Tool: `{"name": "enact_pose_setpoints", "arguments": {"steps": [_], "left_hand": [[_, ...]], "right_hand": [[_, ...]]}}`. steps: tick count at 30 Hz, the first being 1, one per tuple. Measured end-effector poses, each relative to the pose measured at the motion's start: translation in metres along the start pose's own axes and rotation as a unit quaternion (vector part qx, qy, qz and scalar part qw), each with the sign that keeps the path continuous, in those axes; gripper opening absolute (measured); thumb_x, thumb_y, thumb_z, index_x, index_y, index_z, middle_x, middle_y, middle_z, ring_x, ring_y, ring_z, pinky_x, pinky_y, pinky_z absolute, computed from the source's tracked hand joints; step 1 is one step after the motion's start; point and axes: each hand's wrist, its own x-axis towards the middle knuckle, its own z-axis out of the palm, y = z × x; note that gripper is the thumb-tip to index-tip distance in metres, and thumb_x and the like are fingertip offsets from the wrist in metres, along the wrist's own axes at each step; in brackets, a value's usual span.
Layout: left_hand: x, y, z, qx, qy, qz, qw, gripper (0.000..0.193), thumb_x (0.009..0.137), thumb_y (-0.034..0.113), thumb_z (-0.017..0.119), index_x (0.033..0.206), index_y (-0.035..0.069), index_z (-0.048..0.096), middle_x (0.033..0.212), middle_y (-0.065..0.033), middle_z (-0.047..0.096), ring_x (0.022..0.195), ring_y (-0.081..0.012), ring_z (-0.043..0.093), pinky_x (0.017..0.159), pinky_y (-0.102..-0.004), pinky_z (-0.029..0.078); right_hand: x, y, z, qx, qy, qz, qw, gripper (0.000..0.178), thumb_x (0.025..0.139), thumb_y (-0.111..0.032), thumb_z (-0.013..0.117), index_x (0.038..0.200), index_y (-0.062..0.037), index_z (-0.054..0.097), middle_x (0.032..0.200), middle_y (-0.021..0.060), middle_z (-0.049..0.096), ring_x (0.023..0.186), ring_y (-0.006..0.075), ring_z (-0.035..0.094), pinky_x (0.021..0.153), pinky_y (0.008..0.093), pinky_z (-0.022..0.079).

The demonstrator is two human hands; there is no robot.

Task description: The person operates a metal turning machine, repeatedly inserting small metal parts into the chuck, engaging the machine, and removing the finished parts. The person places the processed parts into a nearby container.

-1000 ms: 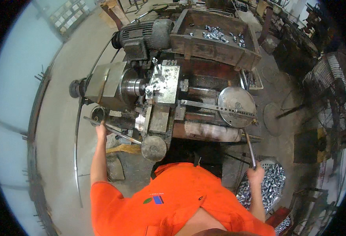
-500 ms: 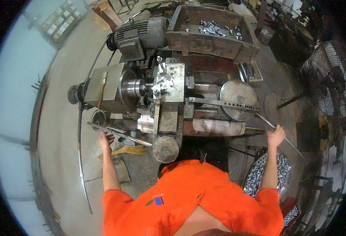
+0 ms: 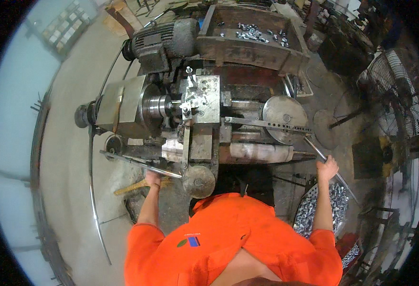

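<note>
My right hand (image 3: 327, 168) is wrapped around a long metal lever rod (image 3: 315, 148) below a flat bar with a row of holes (image 3: 276, 126). A round steel disc (image 3: 286, 117) lies beneath that bar. My left hand (image 3: 153, 178) is at a second lever (image 3: 164, 170), which runs to a smaller round disc (image 3: 199, 181) in front of my waist. That lever crosses over the fingers, so their grip is hidden. Ahead is a lathe-like machine with a round chuck (image 3: 159, 106) and a steel tool block (image 3: 205, 98) carrying bolts and metal chips.
An electric motor (image 3: 164, 40) and a wooden box (image 3: 262, 56) with small metal parts stand behind the machine. A perforated basket of shiny parts (image 3: 333, 209) is by my right arm. A fan (image 3: 393, 90) stands at the right, and a straw broom (image 3: 129, 188) lies at the left.
My left hand has moved right and down along the left lever, from spread fingers near its end to a place beneath its shaft. The right hand stays on its lever; the view shifted slightly.
</note>
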Motion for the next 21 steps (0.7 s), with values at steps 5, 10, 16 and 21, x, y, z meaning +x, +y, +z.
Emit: {"name": "enact_pose_setpoints", "arguments": {"steps": [5,10,16,21], "left_hand": [[0.035,-0.018,-0.049,0.181,-0.162,0.250,0.937,0.048,0.080,0.048,0.056,0.096,0.004,0.060,0.092,-0.0170,0.064,0.092,-0.0328,0.061,0.079,-0.0410,0.049],[-0.001,0.008,-0.080,0.116,-0.143,0.211,0.960,0.047,0.079,0.046,0.058,0.098,0.003,0.059,0.092,-0.0207,0.063,0.090,-0.0371,0.060,0.076,-0.0434,0.049],[-0.023,0.003,-0.072,-0.074,-0.141,0.140,0.977,0.038,0.078,0.033,0.062,0.099,0.002,0.058,0.091,-0.0224,0.063,0.087,-0.0378,0.061,0.074,-0.0447,0.049],[0.007,-0.043,-0.104,-0.089,-0.117,0.236,0.961,0.032,0.076,0.026,0.060,0.097,0.002,0.062,0.075,-0.0204,0.064,0.074,-0.0386,0.062,0.066,-0.0446,0.049]], "right_hand": [[0.000,0.003,0.006,0.005,-0.004,0.006,1.000,0.040,0.057,-0.028,0.061,0.091,-0.0078,0.060,0.085,0.0119,0.059,0.084,0.0310,0.055,0.073,0.0425,0.041],[0.000,-0.001,-0.005,0.025,-0.009,0.011,1.000,0.048,0.055,-0.026,0.063,0.099,-0.0067,0.059,0.089,0.0119,0.059,0.087,0.0319,0.055,0.080,0.0432,0.040],[0.013,-0.006,-0.002,0.181,0.000,-0.075,0.981,0.053,0.059,-0.019,0.060,0.109,-0.0059,0.059,0.114,0.0168,0.057,0.105,0.0365,0.051,0.091,0.0441,0.041],[0.060,-0.103,-0.064,0.327,-0.039,-0.153,0.932,0.047,0.058,-0.007,0.058,0.105,-0.0029,0.061,0.113,0.0172,0.057,0.099,0.0332,0.056,0.086,0.0390,0.045]]}}
